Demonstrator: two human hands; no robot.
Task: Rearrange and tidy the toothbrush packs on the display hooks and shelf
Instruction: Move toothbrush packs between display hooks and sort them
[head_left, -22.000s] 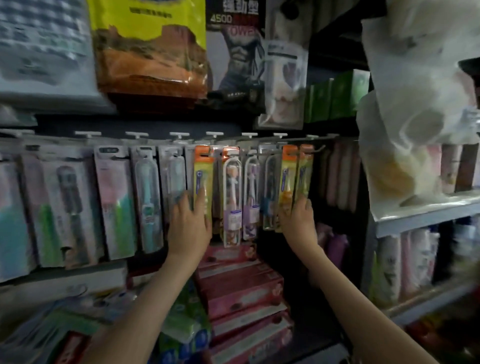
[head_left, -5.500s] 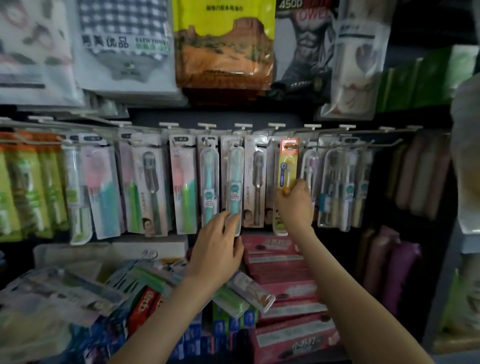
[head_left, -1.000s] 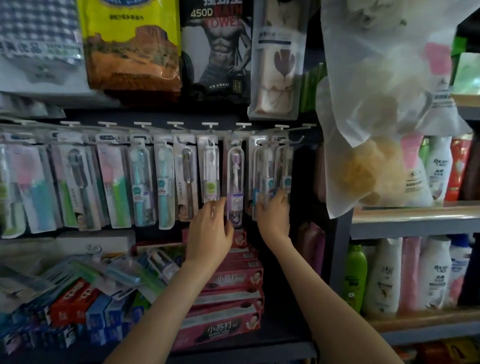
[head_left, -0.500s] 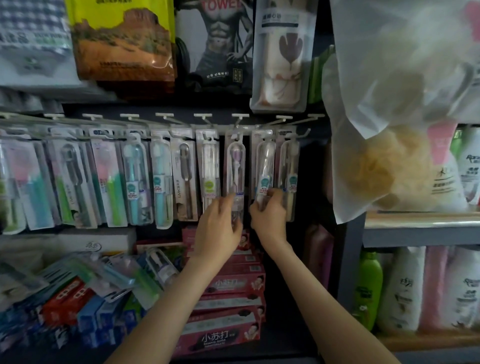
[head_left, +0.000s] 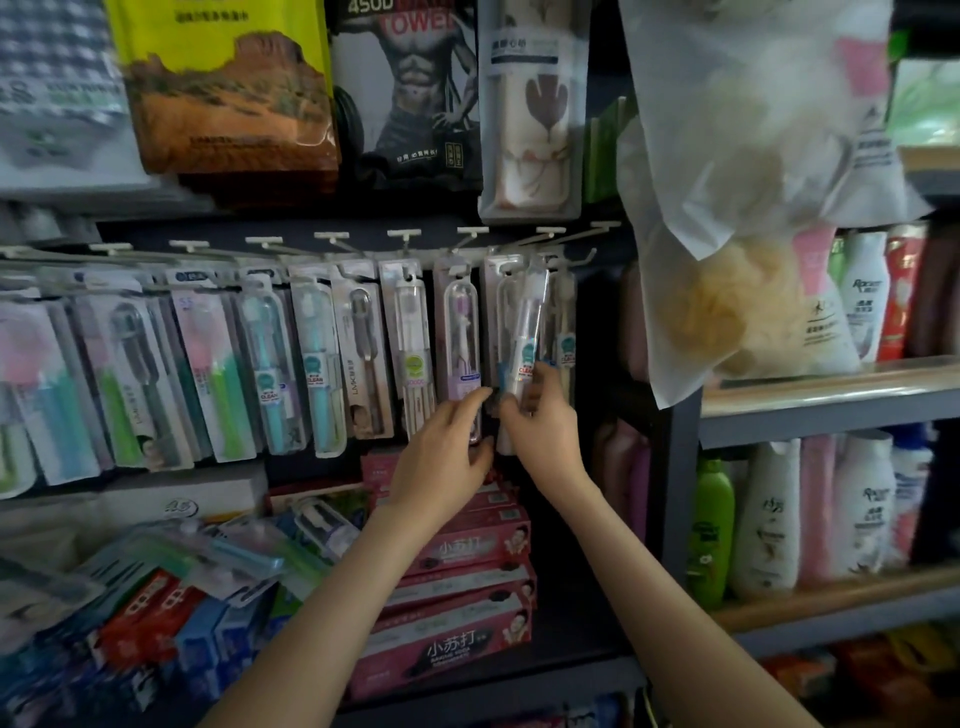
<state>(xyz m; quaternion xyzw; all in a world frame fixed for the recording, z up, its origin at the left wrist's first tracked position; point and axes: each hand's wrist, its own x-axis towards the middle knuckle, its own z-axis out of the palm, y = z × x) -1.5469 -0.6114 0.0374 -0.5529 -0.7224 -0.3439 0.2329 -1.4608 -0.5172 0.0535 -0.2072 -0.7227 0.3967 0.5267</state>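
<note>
Since half a second ago, one toothbrush pack (head_left: 527, 332) has been tipped out of line at the right end of the hook row (head_left: 402, 235), with its top leaning right.

- Pack: clear blister, white brush, round teal label. Its lower end is clamped between thumb and fingers of the right hand (head_left: 543, 423).
- Left hand (head_left: 447, 449): now brought just beside the right, fingers bent at the foot of the purple pack (head_left: 460, 338). Whether anything is pinched cannot be told.
- Counted: two hands, one tilted pack, one purple pack, two teal-handled packs (head_left: 267, 364) hung further left, and eight white hook tabs.
- Red toothpaste boxes (head_left: 457, 644) are stacked on the shelf (head_left: 571, 670) below.
</note>
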